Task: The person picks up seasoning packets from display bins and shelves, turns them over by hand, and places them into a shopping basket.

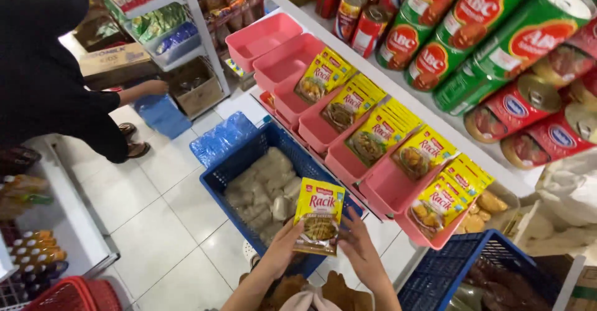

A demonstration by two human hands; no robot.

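Both hands hold one yellow sachet upright over the blue basket, in front of the row of pink bins on the shelf edge. The left hand pinches the sachet's lower left corner, fingers closed on its edge; the right hand grips the lower right edge the same way, thumb in front as far as the angle shows. The sachet looks like a thin, flat foil packet: light, pliable, likely filled with powder that shifts, and slick on its printed face. It should bend rather than break, so the risk is creasing or slipping, not damage. The sealed borders are the stiffest parts, and a pinch there, top or bottom, would probably hold best; a grip across the middle would buckle it. The basket beneath holds clear bags of pale packets, and matching yellow sachets stand in the pink bins, leaning against one another. Another person in black bends toward a box on the floor farther down the aisle, well apart from the hands.
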